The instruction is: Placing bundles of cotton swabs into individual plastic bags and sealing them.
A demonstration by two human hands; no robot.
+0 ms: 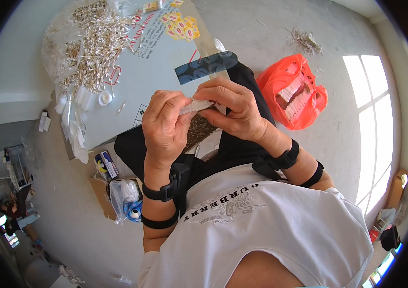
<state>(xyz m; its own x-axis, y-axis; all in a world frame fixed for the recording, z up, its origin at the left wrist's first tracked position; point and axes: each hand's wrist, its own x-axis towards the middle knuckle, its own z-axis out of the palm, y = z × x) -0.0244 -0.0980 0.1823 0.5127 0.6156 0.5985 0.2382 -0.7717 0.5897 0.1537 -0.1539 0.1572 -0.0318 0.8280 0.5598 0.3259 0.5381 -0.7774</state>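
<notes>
In front of my lap, both hands grip a small white bundle of cotton swabs (196, 106), its surface bumpy like a row of swab tips. My left hand (163, 120) pinches its left end between thumb and fingers. On the other end, the fingers and thumb of my right hand (230, 105) close from above and below. Part of the bundle is hidden by my fingers. A large heap of loose cotton swabs (96, 45) spills from a clear plastic bag (53, 50) on the table at the upper left.
On the grey table (132, 96) lie yellow-and-white labels (180, 26), a dark blue translucent sheet (206, 68) and a round white container (104, 98). A red plastic bag (273, 72) of white packs stands on the floor at right, near a scrap pile (306, 41). A cardboard box (99, 189) sits lower left.
</notes>
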